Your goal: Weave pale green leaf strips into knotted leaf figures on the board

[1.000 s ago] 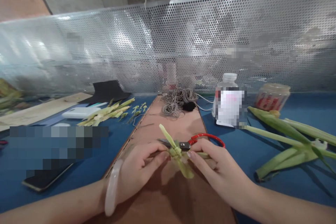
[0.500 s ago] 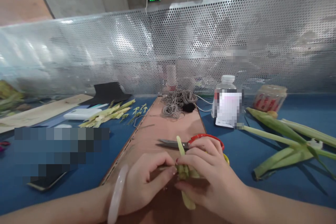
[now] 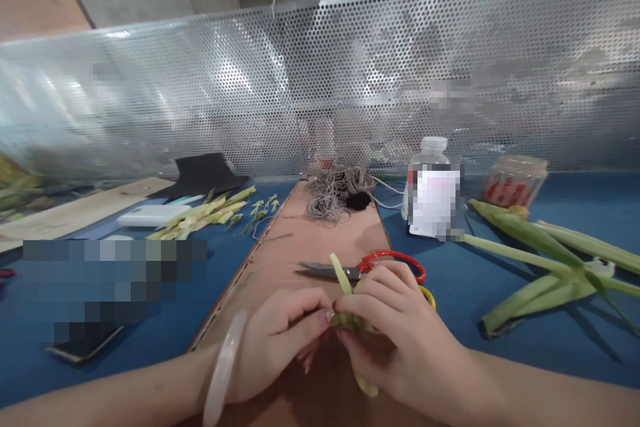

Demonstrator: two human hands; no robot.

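Strips of pale green plant leaf, which look like corn husk, are gathered in my right hand. One strip sticks up above the fingers and its other end hangs below them. The thumb and forefinger of my left hand are pinched together at the left edge of the bundle. What that pinch holds is too small to make out. A translucent pale bangle circles the left wrist. Behind the hands lie scissors with red and yellow handles, partly hidden by my right hand.
Grey cord and a small black ball lie at the brown board's far end. Right: a bottle, a jar and green leaf stalks. Left: cut husk pieces and a phone. Perforated metal panel behind.
The bundle has turned slightly in my right fingers and its upper strip leans further left. My left fingertips stay close against its edge. The view has shifted a little.
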